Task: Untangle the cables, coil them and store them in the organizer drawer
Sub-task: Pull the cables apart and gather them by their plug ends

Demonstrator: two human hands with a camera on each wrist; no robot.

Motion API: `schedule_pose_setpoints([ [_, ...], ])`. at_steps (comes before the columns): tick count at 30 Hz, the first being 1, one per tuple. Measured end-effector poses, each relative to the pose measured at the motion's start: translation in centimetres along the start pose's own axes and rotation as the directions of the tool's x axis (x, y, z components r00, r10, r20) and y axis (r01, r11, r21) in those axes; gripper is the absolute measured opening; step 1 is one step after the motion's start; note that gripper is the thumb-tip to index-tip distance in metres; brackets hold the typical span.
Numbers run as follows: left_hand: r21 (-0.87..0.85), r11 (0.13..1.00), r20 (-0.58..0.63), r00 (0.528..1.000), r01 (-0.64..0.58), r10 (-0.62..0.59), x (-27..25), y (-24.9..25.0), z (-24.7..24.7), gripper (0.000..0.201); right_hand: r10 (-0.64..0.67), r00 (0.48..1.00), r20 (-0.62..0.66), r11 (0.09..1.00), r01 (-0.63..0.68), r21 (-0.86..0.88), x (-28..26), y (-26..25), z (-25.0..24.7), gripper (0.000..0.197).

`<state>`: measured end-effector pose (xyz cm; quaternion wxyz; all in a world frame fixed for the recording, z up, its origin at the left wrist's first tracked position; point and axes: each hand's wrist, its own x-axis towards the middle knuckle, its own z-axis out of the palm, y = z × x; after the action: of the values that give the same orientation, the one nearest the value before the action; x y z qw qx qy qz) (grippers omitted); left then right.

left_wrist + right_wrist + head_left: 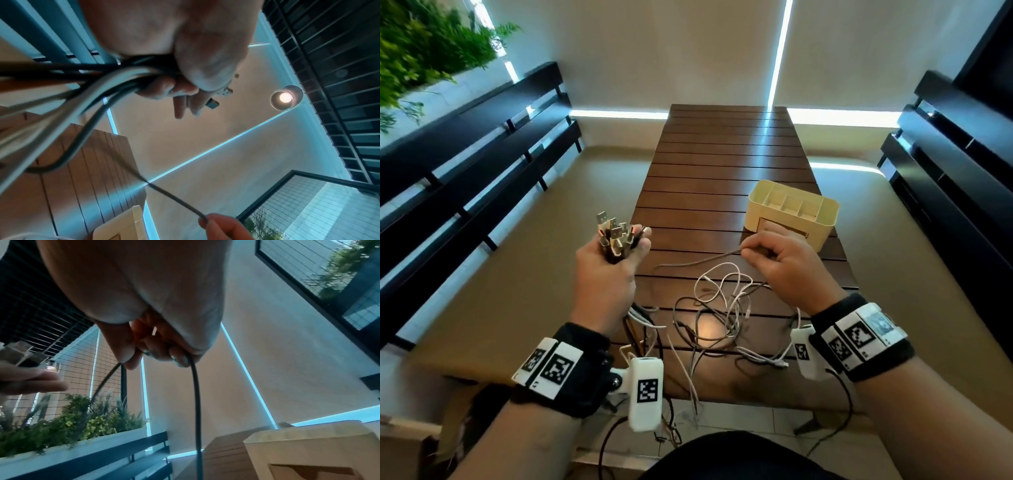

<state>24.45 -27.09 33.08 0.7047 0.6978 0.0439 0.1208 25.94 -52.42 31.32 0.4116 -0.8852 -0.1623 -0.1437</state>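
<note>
My left hand (616, 253) grips a bundle of cable ends (614, 236) upright, with several USB plugs sticking out above the fist; the left wrist view shows black and white cables (115, 76) running through the fist. My right hand (767, 255) pinches a thin dark cable (698, 262) that stretches left over the table; the dark cable (195, 394) hangs from the fingertips (180, 360). A loose tangle of white and dark cables (722, 308) lies on the wooden slatted table (722, 164) between the hands and trails over its near edge. The cream organizer (822, 209) with its drawer stands just beyond my right hand.
Dark benches (482, 164) flank the table on the left, and more dark benches (945, 164) stand on the right. Green plants (424, 44) sit in a planter at the far left. A cardboard box (458, 411) lies on the floor by my left forearm.
</note>
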Motion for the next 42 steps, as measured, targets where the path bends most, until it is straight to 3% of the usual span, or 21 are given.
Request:
schedule_pose_setpoints([
  [3, 0.082, 0.996, 0.145, 0.989, -0.019, 0.007, -1.1, 1.1, 1.1, 0.019, -0.092, 0.995, 0.047, 0.996, 0.091, 0.020, 0.1, -1.7, 0.3, 0.009],
  [8, 0.176, 0.981, 0.387, 0.922, -0.083, 0.009, -2.3, 0.7, 3.3, 0.015, -0.167, 0.986, 0.020, 0.981, 0.164, 0.099, 0.2, -4.4, 0.9, 0.008],
  [11, 0.159, 0.982, 0.303, 0.951, -0.106, 0.054, -2.2, 1.0, 3.0, 0.008, -0.137, 0.990, 0.031, 0.984, 0.132, 0.120, 0.0, -3.3, 0.6, 0.008],
  [15, 0.028, 0.999, 0.135, 0.990, -0.034, 0.030, -0.8, 1.1, 1.1, 0.007, 0.147, 0.987, 0.071, 0.974, -0.157, 0.164, -1.2, -0.7, 0.4, 0.010],
  [17, 0.094, 0.996, 0.126, 0.992, 0.011, -0.022, -0.3, 0.8, 0.6, 0.011, 0.220, 0.976, -0.002, 0.954, -0.214, 0.209, -1.4, -0.4, 0.1, 0.011],
  [19, 0.201, 0.977, 0.205, 0.972, 0.070, -0.112, -0.3, 0.6, 0.7, 0.002, 0.196, 0.976, -0.097, 0.958, -0.170, 0.232, -1.1, -1.0, -0.5, 0.010],
  [21, 0.289, 0.956, 0.280, 0.950, 0.056, -0.141, -0.7, 0.4, 1.2, 0.014, 0.107, 0.988, -0.114, 0.974, -0.082, 0.209, -0.4, -2.0, -1.1, 0.010],
  [25, 0.290, 0.953, 0.382, 0.923, -0.084, -0.035, -2.0, 1.2, 3.1, 0.024, -0.091, 0.994, 0.059, 0.995, 0.089, 0.045, 0.0, -3.1, -0.8, 0.007],
  [28, 0.282, 0.948, 0.428, 0.904, -0.150, 0.016, -2.6, 1.6, 4.0, 0.013, -0.138, 0.987, 0.078, 0.988, 0.132, 0.080, -0.3, -3.8, -0.3, 0.006],
  [31, 0.247, 0.956, 0.356, 0.932, -0.158, 0.062, -2.8, 2.1, 3.6, 0.009, -0.102, 0.993, 0.060, 0.986, 0.093, 0.141, -0.8, -3.6, -0.5, 0.009],
  [34, 0.171, 0.978, 0.224, 0.971, -0.120, 0.080, -2.1, 2.9, 1.6, 0.001, 0.083, 0.992, 0.094, 0.992, -0.091, 0.084, -1.7, -0.8, -0.3, 0.013],
  [36, 0.154, 0.983, 0.129, 0.988, -0.101, 0.081, -1.5, 3.0, 0.0, 0.005, 0.259, 0.964, 0.061, 0.964, -0.262, 0.045, -2.5, 1.5, -0.2, 0.017],
  [38, 0.189, 0.980, 0.113, 0.993, -0.057, 0.036, -1.3, 2.8, -0.8, 0.004, 0.365, 0.931, -0.026, 0.928, -0.361, 0.096, -2.7, 2.8, -0.4, 0.016],
  [40, 0.308, 0.951, 0.174, 0.983, 0.000, -0.057, -1.6, 2.1, -1.0, 0.003, 0.366, 0.919, -0.146, 0.916, -0.329, 0.227, -2.0, 2.1, -1.0, 0.013],
  [42, 0.428, 0.904, 0.246, 0.959, 0.023, -0.141, -2.1, 1.0, -0.7, 0.003, 0.309, 0.918, -0.249, 0.913, -0.213, 0.347, -1.0, 0.2, -1.9, 0.018],
])
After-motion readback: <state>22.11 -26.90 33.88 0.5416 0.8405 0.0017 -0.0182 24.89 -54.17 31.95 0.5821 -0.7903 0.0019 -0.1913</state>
